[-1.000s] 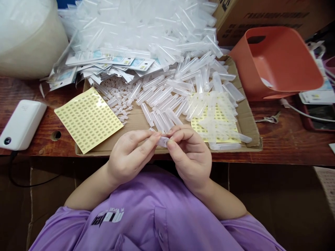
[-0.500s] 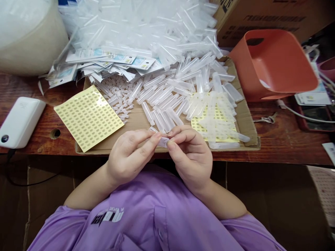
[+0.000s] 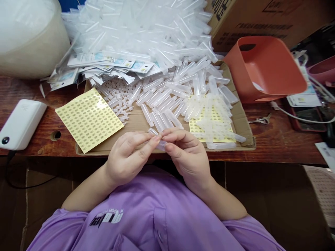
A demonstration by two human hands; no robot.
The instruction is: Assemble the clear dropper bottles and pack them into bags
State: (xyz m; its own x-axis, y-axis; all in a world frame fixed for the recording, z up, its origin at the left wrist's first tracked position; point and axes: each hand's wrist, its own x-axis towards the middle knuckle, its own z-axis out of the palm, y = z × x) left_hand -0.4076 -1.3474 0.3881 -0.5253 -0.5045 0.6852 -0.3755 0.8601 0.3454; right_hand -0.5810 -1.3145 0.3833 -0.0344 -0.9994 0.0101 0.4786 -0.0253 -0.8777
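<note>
Between my two hands is a small clear plastic tube (image 3: 160, 145), held just in front of the cardboard tray's near edge. My left hand (image 3: 131, 157) pinches one end with thumb and forefinger. At the other end, the fingertips of my right hand (image 3: 187, 153) close on it. My fingers cover much of the tube. Several clear tubes (image 3: 162, 118) lie on the tray (image 3: 104, 148) just beyond my hands. A yellow sheet of small round stickers (image 3: 90, 120) is to the left, and another sticker sheet (image 3: 195, 130) lies under tubes to the right.
A big heap of clear tubes (image 3: 136, 28) rises at the back, with printed cards (image 3: 110, 62) and small white plugs (image 3: 117, 92) before it. An orange bin (image 3: 272, 69), keys (image 3: 261, 119) and a cardboard box (image 3: 251, 21) are right. A white power bank (image 3: 22, 122) and a pale tub (image 3: 31, 55) are left.
My right fingers have shifted slightly left, closer to my left fingertips, over the tube. The camera view has turned a little; the things on the table look unmoved.
</note>
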